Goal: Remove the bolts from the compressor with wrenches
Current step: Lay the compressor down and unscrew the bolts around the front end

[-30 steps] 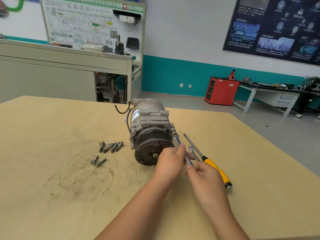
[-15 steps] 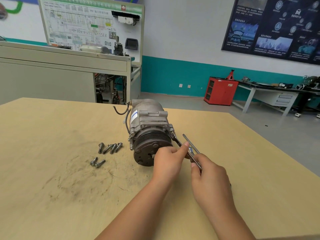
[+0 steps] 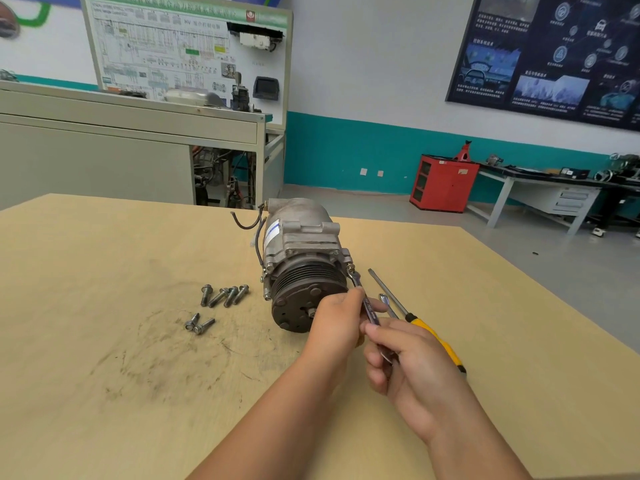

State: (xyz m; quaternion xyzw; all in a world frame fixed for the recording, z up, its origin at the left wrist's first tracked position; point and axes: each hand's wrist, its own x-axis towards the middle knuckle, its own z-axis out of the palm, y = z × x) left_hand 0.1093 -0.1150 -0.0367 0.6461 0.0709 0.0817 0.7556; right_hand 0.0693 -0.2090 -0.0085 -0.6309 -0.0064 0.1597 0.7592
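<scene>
The compressor (image 3: 301,258) sits mid-table with its pulley facing me, its long axis running away toward the far edge. The wrench (image 3: 367,303) reaches its front ear on my right. My left hand (image 3: 337,320) pinches the shank and my right hand (image 3: 405,358) curls round the tail. The right hand has since dropped back, uncovering the screwdriver (image 3: 433,334). Six loose bolts (image 3: 225,296) lie on the scuffed wooden table (image 3: 104,341), with a workshop behind.

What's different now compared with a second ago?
Little. The left hand and right hand kept gripping the slim steel wrench on the grey metal compressor; its handle only rocked slightly. The six loose bolts and yellow-handled screwdriver stayed put.
</scene>
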